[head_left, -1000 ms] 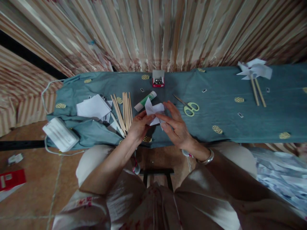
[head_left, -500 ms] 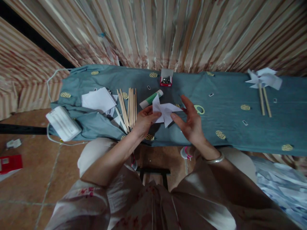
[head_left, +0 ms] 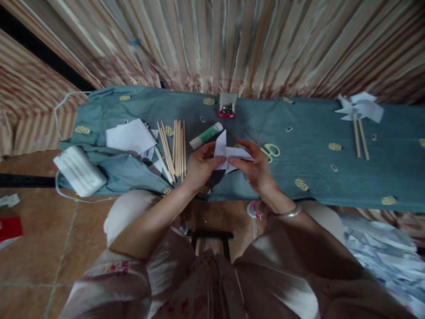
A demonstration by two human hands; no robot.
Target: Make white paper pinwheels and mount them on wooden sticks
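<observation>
Head view shows a folded white paper pinwheel (head_left: 223, 149) held up over the near half of a blue-green cloth (head_left: 315, 119), between the person's two hands. The left hand (head_left: 200, 166) pinches its left side, thumb on top and fingers behind. The right hand (head_left: 261, 172) grips the blade pointing right, thumb close to the middle. One blade stands upward, and both thumbs nearly meet.

Just beyond the left hand lies a green and white glue stick (head_left: 206, 135); scissors (head_left: 266, 149) with pale green handles lie just beside the right fingers. Wooden sticks (head_left: 179, 148) rest left of the left hand, next to stacked white paper (head_left: 131, 135). Farther back sits an open red box (head_left: 226, 113) of small shiny pieces. Well to the right lie two finished pinwheels (head_left: 361, 107) on sticks.
</observation>
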